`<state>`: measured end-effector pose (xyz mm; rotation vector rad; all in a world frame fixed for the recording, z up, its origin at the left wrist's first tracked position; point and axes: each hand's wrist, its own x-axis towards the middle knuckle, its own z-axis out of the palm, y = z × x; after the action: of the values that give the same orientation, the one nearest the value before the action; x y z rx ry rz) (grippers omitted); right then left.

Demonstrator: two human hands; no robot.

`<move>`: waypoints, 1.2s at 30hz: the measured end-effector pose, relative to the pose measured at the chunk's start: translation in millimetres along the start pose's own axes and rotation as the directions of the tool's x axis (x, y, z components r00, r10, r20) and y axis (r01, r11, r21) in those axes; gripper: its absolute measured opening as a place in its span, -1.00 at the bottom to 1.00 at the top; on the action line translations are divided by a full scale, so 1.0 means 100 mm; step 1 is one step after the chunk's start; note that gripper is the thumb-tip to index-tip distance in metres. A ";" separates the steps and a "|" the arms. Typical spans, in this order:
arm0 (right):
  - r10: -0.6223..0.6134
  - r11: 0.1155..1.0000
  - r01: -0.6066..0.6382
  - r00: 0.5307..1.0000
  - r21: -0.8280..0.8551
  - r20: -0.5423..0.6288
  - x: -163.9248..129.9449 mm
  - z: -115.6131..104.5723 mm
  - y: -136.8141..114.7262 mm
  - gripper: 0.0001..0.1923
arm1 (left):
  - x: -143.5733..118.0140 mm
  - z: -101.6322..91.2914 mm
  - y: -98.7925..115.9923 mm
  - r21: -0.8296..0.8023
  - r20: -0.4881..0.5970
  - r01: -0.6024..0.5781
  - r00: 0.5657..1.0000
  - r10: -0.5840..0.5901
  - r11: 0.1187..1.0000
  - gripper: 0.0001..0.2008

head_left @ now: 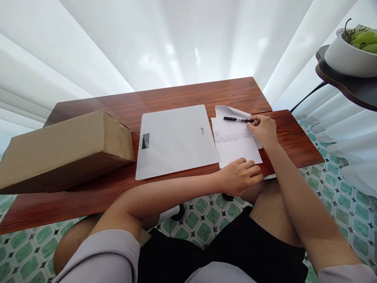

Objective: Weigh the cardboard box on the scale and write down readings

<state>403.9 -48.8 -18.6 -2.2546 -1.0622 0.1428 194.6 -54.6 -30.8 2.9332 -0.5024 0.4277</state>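
My right hand (264, 129) is at the right edge of the papers, its thumb and fingertips pinched at the right end of a black pen (234, 118). The pen lies almost level across the upper part of the white paper sheets (235, 151). Rows of small handwritten marks cross the middle of the top sheet, and the far corner of the sheets curls up. At the near edge of the paper rests my left hand (240, 176), palm down, fingers loosely bent and slightly apart, holding nothing. A white flat scale (176, 141) lies just left of the papers.
A brown cardboard box (67, 145) stands on the left of the wooden table (182, 92). At the upper right, a white bowl (350, 59) of green grapes sits on a dark shelf (338, 86). White curtains (191, 43) hang behind the table.
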 end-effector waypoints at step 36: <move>-0.561 0.821 0.545 0.826 -0.173 -0.057 -0.38 0.37 -0.62 -0.61 | -1.65 -1.49 0.00 0.745 -0.268 0.234 0.963 -0.041 0.624 -0.81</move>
<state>324.5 -28.5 -17.7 -1.9499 -1.6672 -0.3104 7.8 22.7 62.0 3.6034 -0.0247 1.2181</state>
